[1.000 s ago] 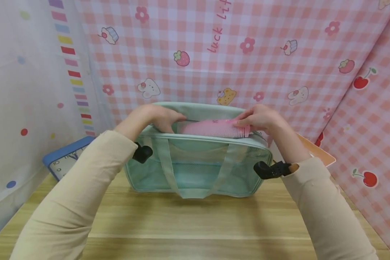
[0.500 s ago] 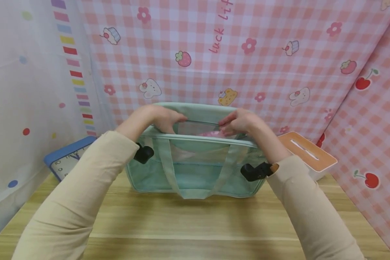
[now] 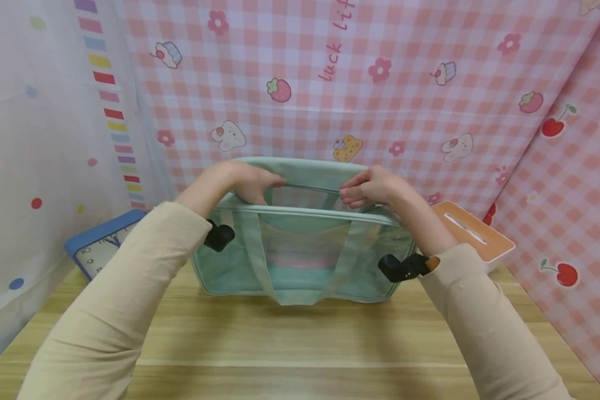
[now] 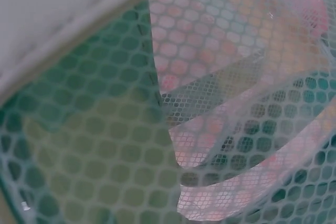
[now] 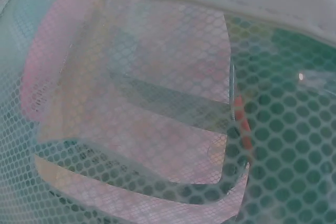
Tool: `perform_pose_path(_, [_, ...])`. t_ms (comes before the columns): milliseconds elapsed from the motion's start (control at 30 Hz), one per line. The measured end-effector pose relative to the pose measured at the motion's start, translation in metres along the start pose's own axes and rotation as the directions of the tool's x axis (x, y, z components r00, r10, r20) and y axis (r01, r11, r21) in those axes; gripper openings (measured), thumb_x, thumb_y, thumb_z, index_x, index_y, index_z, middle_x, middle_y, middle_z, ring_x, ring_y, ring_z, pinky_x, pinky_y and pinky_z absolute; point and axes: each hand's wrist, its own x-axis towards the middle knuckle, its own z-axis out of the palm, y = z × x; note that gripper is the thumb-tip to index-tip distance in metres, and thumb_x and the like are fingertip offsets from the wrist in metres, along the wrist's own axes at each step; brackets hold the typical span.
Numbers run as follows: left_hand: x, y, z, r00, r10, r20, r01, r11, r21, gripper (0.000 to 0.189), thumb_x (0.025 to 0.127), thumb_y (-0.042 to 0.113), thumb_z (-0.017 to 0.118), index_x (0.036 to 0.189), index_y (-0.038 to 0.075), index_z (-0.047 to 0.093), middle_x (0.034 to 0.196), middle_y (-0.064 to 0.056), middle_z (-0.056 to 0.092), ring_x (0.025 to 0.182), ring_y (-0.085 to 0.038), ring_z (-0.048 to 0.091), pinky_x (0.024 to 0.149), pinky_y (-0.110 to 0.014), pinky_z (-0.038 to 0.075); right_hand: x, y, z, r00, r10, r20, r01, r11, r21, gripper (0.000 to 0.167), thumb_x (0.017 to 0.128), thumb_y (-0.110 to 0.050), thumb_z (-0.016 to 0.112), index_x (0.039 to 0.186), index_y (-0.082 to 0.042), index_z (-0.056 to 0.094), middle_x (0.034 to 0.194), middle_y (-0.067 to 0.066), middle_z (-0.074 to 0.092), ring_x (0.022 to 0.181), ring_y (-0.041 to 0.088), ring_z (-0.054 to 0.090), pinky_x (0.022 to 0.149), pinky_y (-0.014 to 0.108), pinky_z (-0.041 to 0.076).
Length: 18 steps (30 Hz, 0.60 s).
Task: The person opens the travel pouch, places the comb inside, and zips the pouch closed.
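Observation:
A mint-green bag with see-through panels stands upright, its top unzipped. Inside, a pink comb lies low behind the clear front, teeth upward. Through the mesh, the comb shows pink at upper left in the right wrist view; in the left wrist view the comb is at upper right. My left hand reaches over the mouth's left end, thumb extended toward the back edge, other fingers partly hidden. My right hand is over the right end, fingers relaxed and holding nothing.
A blue-framed clock leans behind my left forearm. To the right stands a white box with an orange slotted top. The bag's strap handle hangs down its front. A pink checked cloth hangs close behind.
My right hand has lowered the pink comb into the bag and let go of it, moving left from the right end. My left hand has stayed at the bag's mouth.

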Motion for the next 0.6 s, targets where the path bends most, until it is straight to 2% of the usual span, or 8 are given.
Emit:
perform_pose_path(100, [-0.001,-0.001,0.001,1.0,0.004,-0.008,-0.004,1.0,-0.004,0.074,0.09,0.027,0.055,0.145,-0.001,0.013,0.152,-0.017,0.015,0.141,-0.031,0.014,0.116,-0.042,0.017,-0.001,0.001,-0.001,1.0,0.001,0.003,-0.001,0.999,0.044,0.043,0.092,-0.018,0.054,0.126,0.008,0.049,0.118,0.022,0.06,0.077,0.005,0.065,0.08,0.027,0.055])
perform_pose_path(233, [-0.003,-0.004,0.002,0.999,0.022,-0.037,-0.022,1.0,-0.02,0.07,0.091,0.026,0.054,0.144,-0.002,0.017,0.151,-0.018,0.019,0.14,-0.031,0.019,0.115,-0.041,0.02,-0.002,-0.001,-0.003,1.0,0.003,0.011,-0.005,0.994,0.109,0.046,0.094,-0.022,0.05,0.13,0.008,0.044,0.12,0.022,0.059,0.074,0.001,0.063,0.077,0.023,0.055])
perform_pose_path(333, [-0.004,-0.006,0.005,0.994,0.051,-0.094,-0.056,0.997,-0.047,0.065,0.091,0.025,0.054,0.142,-0.003,0.024,0.148,-0.019,0.027,0.137,-0.032,0.028,0.113,-0.041,0.026,-0.003,-0.001,-0.004,1.0,-0.008,0.011,0.006,0.991,0.135,0.046,0.094,-0.022,0.05,0.129,0.008,0.044,0.109,0.016,0.066,0.073,0.001,0.064,0.073,0.021,0.056])
perform_pose_path(500, [-0.009,-0.01,0.012,0.969,0.072,-0.236,-0.102,0.988,-0.118,0.061,0.091,0.031,0.056,0.139,0.0,0.034,0.14,-0.017,0.041,0.128,-0.031,0.042,0.107,-0.042,0.036,-0.003,-0.004,-0.002,1.0,-0.024,0.018,0.021,0.989,0.145,0.045,0.094,-0.022,0.05,0.128,0.008,0.046,0.082,-0.001,0.068,0.07,0.001,0.064,0.072,0.022,0.056])
perform_pose_path(600, [-0.015,-0.01,0.015,0.953,0.049,-0.3,-0.102,0.981,-0.164,0.062,0.089,0.035,0.057,0.139,0.004,0.035,0.139,-0.014,0.044,0.126,-0.029,0.044,0.105,-0.043,0.038,-0.003,-0.007,0.0,1.0,-0.028,0.013,0.026,0.991,0.133,0.045,0.094,-0.022,0.05,0.127,0.008,0.046,0.081,-0.002,0.067,0.07,0.002,0.064,0.072,0.023,0.056])
